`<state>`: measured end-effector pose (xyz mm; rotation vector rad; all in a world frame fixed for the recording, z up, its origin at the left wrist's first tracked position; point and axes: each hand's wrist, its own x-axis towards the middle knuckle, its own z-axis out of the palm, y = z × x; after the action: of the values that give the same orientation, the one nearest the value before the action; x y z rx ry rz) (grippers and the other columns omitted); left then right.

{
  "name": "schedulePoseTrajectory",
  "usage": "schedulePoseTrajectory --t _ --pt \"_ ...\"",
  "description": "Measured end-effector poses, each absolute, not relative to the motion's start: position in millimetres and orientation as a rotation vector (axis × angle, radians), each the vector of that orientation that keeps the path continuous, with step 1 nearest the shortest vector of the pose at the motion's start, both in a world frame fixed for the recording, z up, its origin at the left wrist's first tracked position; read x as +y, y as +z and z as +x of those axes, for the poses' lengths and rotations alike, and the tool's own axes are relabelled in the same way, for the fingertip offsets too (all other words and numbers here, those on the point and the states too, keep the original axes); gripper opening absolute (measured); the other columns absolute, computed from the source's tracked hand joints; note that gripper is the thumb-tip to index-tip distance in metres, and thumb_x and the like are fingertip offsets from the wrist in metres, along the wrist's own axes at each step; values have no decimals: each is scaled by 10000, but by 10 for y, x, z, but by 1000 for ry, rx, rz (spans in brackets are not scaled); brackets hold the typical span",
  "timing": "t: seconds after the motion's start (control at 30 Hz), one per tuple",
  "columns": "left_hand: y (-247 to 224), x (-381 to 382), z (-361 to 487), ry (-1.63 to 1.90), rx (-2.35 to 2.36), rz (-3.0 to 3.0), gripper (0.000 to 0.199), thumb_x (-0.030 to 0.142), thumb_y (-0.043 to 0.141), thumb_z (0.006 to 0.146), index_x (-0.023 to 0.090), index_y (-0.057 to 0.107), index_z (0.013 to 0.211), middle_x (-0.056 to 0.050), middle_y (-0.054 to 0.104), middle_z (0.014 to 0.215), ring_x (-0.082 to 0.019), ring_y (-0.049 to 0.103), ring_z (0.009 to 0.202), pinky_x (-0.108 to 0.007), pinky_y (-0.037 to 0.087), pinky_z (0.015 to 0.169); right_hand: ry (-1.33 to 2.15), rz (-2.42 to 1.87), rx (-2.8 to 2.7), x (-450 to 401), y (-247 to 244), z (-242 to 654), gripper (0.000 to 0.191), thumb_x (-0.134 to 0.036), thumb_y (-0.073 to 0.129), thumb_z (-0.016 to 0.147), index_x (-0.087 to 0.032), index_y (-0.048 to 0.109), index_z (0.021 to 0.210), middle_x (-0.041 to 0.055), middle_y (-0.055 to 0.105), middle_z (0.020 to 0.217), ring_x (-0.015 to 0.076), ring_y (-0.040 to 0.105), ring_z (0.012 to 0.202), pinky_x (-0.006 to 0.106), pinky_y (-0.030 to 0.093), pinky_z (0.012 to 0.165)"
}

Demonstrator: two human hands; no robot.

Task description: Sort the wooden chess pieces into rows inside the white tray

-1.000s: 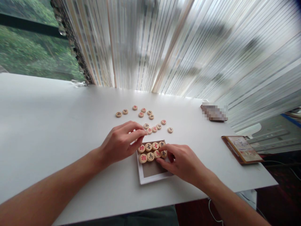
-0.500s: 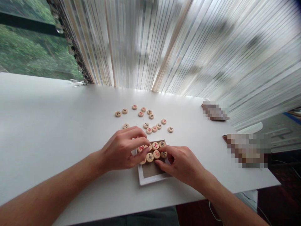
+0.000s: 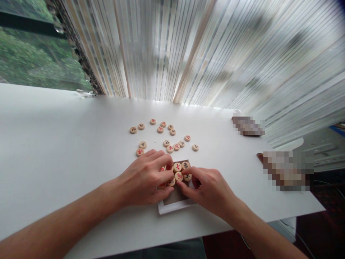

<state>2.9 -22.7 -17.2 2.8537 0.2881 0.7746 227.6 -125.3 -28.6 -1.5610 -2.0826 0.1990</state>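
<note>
A shallow white-rimmed box [image 3: 175, 207] with a brown inside holds several round wooden pieces marked with red or black characters, in two rows at its far side. Over the box's left part, my left hand [image 3: 149, 178] has its fingers curved apart onto a black-marked piece [image 3: 171, 182] and hides others. My right hand [image 3: 207, 183] reaches in from the right, its thumb and forefinger at a red-marked piece [image 3: 179, 176] and a black-marked piece [image 3: 188, 176]. The near part of the box shows its bare bottom.
Several loose pieces [image 3: 176, 146] lie scattered on the white table [image 3: 81, 151] beyond the box. Two blurred-out brown-edged objects [image 3: 249, 126] [image 3: 288, 171] stand at the right. A string curtain [image 3: 161, 54] hangs behind the table's far edge.
My left hand has shifted slightly nearer to me and lower over the pieces in the box, and a red-marked loose piece behind it now shows. My right hand has hardly moved.
</note>
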Motion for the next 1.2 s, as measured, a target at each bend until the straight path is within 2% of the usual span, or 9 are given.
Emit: schedulePoseTrajectory --t 0.27,0.43,0.57,0.9,1.07,1.2 --pt "-197 -222 28 741 302 2838 97 247 720 929 196 730 847 -69 694 995 -232 598 885 -382 456 791 156 -1569 -2072 -1266 -279 2272 130 -274 803 860 -163 748 901 -50 609 567 116 517 448 240 380 498" --pt "-215 -224 37 761 289 2808 80 225 715 927 192 733 857 -70 690 986 -232 596 871 -384 460 778 160 -1453 -2110 -1263 -286 2284 124 -266 718 963 -165 771 1014 -17 702 668 117 559 487 246 417 555" --pt "-218 -231 43 765 287 2800 60 216 721 922 195 734 867 -65 696 990 -227 602 880 -374 464 782 95 -1348 -2167 -1267 -285 2295 181 -246 647 1027 -160 799 1072 -4 704 665 124 583 501 258 409 564" --pt "-232 -232 48 794 281 2791 80 204 718 923 192 731 846 -63 690 967 -225 602 860 -379 470 781 -12 -1317 -2176 -1290 -308 2286 239 -273 619 1081 -151 804 991 13 708 667 138 597 512 293 370 540" --pt "-231 -230 42 776 288 2813 71 245 740 920 199 726 868 -66 702 997 -222 612 874 -369 475 791 -1 -1324 -2178 -1301 -306 2299 268 -323 607 1099 -169 782 966 6 706 668 135 603 523 286 383 554" --pt "-178 -219 19 748 308 2812 125 291 773 886 193 696 873 -70 712 1013 -224 624 879 -368 481 803 58 -1317 -2166 -1309 -285 2298 222 -339 638 1082 -172 766 1009 6 726 701 129 612 536 275 416 570"
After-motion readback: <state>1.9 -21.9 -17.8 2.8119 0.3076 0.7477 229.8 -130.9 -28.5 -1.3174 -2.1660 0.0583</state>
